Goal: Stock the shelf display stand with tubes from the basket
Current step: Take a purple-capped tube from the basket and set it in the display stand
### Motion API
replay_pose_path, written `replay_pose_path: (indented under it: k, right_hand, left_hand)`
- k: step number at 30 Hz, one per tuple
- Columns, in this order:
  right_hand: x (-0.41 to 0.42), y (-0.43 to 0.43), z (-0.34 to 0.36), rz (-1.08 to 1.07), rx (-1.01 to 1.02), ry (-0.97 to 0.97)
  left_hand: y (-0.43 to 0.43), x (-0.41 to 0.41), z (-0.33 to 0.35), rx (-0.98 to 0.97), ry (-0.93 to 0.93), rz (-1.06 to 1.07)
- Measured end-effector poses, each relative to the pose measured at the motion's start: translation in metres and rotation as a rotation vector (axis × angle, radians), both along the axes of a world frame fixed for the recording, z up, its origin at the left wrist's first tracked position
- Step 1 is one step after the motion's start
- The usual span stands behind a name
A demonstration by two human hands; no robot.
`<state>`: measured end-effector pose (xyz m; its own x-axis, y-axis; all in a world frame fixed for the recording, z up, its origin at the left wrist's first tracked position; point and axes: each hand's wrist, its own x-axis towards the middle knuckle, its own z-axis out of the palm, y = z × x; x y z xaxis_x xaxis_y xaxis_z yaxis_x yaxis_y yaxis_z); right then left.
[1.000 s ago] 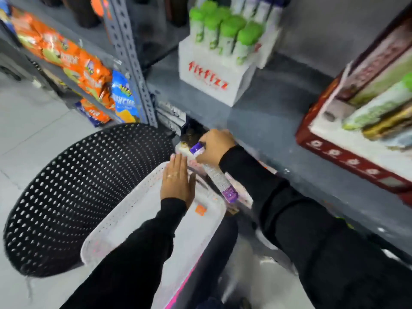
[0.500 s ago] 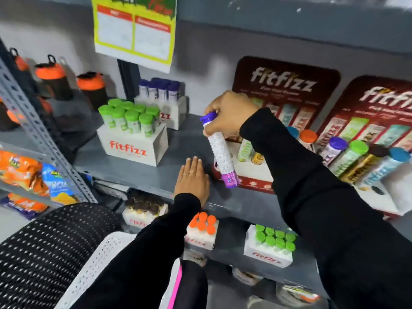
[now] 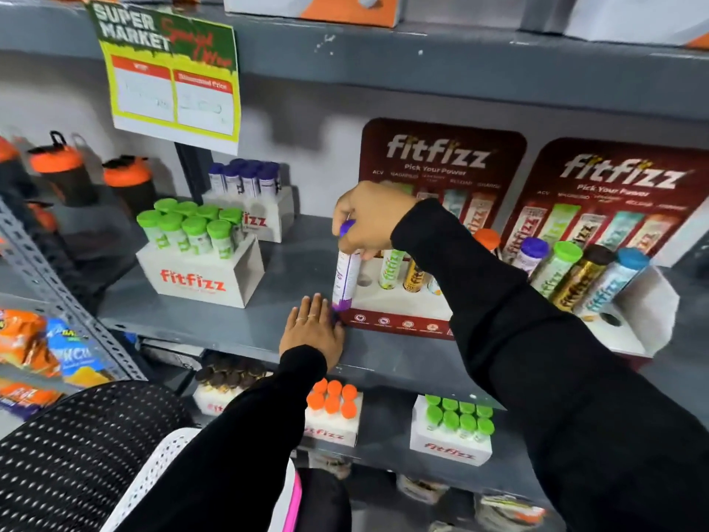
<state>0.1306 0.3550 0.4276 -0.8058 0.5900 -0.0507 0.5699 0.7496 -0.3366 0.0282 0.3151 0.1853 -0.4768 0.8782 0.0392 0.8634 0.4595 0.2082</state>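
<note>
The right hand (image 3: 370, 220) has its fingers wrapped around the top end of a purple-capped tube (image 3: 346, 280), right by the cap, and is holding it almost upright over the left end of the red fitfizz display stand (image 3: 399, 322). The tube's purple bottom end sits right at the stand's front-left corner (whether it's actually seated in a slot is hard to tell from this angle). Just to its right in the stand are a green tube (image 3: 390, 268) and a gold tube (image 3: 413, 276).

The left hand (image 3: 312, 332) lies flat, palm down, fingers together, on the grey shelf (image 3: 215, 320), just beside the stand's corner, fingertips nearly at the bottom of the tube. It isn't holding anything.

The white basket (image 3: 153, 478) pokes in at the bottom edge, next to a black perforated thing (image 3: 69, 451), well below the stand. A second fitfizz stand (image 3: 629, 332) to the right holds a row of tilted tubes. A white box of green-capped tubes (image 3: 199, 278) sits on the shelf to the left.
</note>
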Motion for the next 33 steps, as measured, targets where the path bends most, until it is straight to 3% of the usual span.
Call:
replay_pose_path:
  k: [5,16,33]
  right_hand:
    - [0.004,0.001,0.003,0.004,0.148,-0.009]
    - [0.008,0.019,0.02,-0.006,0.156,0.087]
    - [-0.001,0.049,-0.004,-0.094,0.215,0.037]
  left_hand:
    - [-0.001,0.001,0.001,0.029,-0.004,-0.008]
    - [-0.001,0.002,0.004,-0.04,0.025,-0.005]
    - [-0.001,0.002,0.005,-0.05,0.032,-0.001]
